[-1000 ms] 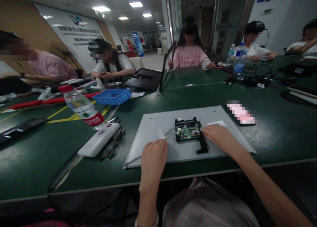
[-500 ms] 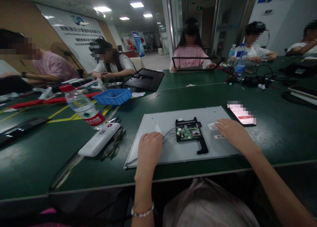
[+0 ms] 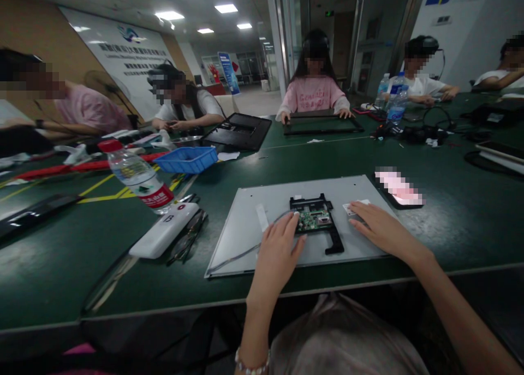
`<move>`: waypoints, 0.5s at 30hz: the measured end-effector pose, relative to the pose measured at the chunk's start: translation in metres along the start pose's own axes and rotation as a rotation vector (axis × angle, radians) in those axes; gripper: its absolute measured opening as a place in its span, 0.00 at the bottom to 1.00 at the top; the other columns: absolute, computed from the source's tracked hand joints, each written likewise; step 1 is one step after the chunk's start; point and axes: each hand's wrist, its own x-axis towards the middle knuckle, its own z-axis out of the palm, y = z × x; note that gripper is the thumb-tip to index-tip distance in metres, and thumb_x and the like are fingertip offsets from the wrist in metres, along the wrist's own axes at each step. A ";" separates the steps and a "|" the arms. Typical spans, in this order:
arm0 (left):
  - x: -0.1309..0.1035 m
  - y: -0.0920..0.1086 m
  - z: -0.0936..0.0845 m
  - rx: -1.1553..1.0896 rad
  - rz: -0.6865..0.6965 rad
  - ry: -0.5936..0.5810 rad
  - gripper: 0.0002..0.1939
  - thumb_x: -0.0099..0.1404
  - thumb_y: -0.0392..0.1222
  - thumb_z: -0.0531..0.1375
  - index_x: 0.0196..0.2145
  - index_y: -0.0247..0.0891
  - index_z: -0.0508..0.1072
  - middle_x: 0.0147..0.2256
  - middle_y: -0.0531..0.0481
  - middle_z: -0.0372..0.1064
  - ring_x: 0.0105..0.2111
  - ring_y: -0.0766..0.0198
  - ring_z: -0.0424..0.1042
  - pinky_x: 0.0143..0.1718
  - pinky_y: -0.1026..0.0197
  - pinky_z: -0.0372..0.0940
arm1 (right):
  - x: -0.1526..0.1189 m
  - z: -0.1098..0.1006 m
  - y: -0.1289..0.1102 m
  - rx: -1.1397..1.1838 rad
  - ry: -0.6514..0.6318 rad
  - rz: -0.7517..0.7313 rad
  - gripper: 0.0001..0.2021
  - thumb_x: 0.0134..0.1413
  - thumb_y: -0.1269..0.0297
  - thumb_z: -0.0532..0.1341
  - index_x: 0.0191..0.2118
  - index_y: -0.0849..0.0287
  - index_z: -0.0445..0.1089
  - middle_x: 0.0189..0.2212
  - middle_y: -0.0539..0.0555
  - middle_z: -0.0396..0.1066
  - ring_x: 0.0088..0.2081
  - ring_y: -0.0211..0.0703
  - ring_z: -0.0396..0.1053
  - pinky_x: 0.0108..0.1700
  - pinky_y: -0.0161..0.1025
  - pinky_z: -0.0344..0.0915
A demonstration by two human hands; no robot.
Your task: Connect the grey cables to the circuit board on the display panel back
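A flat grey-white display panel (image 3: 241, 222) lies on the green table before me. On it sits a green circuit board (image 3: 311, 220) in a black plastic frame (image 3: 335, 243). My left hand (image 3: 279, 249) rests over the panel, fingers extended, fingertips at the board's left edge; the thumb stands apart. Thin grey cables (image 3: 234, 260) run beneath that hand toward the panel's lower left corner. A white strip of tape (image 3: 262, 216) lies just beyond the hand. My right hand (image 3: 382, 230) lies flat and open on the panel's right side, partly covering a white label (image 3: 349, 208).
A phone (image 3: 399, 188) lies right of the panel. To the left are a white power bank (image 3: 166, 230), glasses (image 3: 187, 238), a leaning water bottle (image 3: 139, 178) and a blue tray (image 3: 186, 160). Across the table, a person in pink (image 3: 313, 94) touches a black bezel (image 3: 323, 131).
My left hand has moved right, from the cables to the board's left edge, its fingers now extended. My right hand has shifted slightly. The person opposite has lowered the black bezel onto the table.
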 end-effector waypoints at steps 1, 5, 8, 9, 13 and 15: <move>0.001 0.007 0.004 -0.019 0.033 -0.021 0.23 0.70 0.45 0.51 0.60 0.39 0.57 0.59 0.43 0.59 0.59 0.56 0.59 0.59 0.51 0.54 | 0.001 0.002 0.001 -0.013 0.002 0.005 0.26 0.64 0.52 0.48 0.60 0.64 0.61 0.59 0.63 0.63 0.60 0.51 0.60 0.62 0.53 0.56; 0.002 0.022 0.015 -0.044 0.071 -0.071 0.23 0.69 0.47 0.52 0.59 0.38 0.59 0.62 0.42 0.56 0.62 0.53 0.54 0.60 0.48 0.53 | 0.007 0.006 0.008 -0.037 0.001 0.004 0.26 0.64 0.52 0.47 0.59 0.65 0.62 0.61 0.64 0.59 0.61 0.52 0.58 0.62 0.53 0.54; 0.002 0.023 0.020 -0.048 0.076 -0.076 0.22 0.69 0.46 0.51 0.59 0.38 0.60 0.63 0.43 0.52 0.64 0.52 0.48 0.61 0.47 0.52 | 0.013 0.001 0.007 -0.024 -0.001 -0.018 0.26 0.64 0.52 0.47 0.58 0.66 0.64 0.62 0.64 0.56 0.64 0.52 0.52 0.63 0.52 0.54; 0.002 0.023 0.020 -0.049 0.076 -0.073 0.22 0.69 0.46 0.51 0.59 0.38 0.59 0.63 0.43 0.51 0.65 0.53 0.47 0.61 0.46 0.52 | 0.016 -0.002 0.004 -0.012 0.001 -0.030 0.26 0.64 0.52 0.47 0.58 0.66 0.64 0.62 0.64 0.56 0.64 0.52 0.51 0.63 0.53 0.53; 0.000 0.021 0.023 -0.045 0.040 -0.061 0.25 0.69 0.45 0.52 0.61 0.38 0.56 0.64 0.41 0.48 0.65 0.53 0.46 0.62 0.47 0.51 | 0.039 -0.017 -0.022 0.054 0.003 -0.129 0.23 0.63 0.55 0.50 0.58 0.61 0.64 0.60 0.61 0.61 0.63 0.51 0.54 0.62 0.53 0.54; 0.000 0.021 0.023 -0.042 0.020 -0.063 0.26 0.69 0.45 0.52 0.62 0.36 0.54 0.64 0.39 0.48 0.65 0.53 0.47 0.62 0.47 0.51 | 0.059 -0.020 -0.039 0.079 -0.022 -0.196 0.20 0.62 0.59 0.52 0.56 0.62 0.66 0.58 0.61 0.64 0.61 0.50 0.58 0.62 0.50 0.55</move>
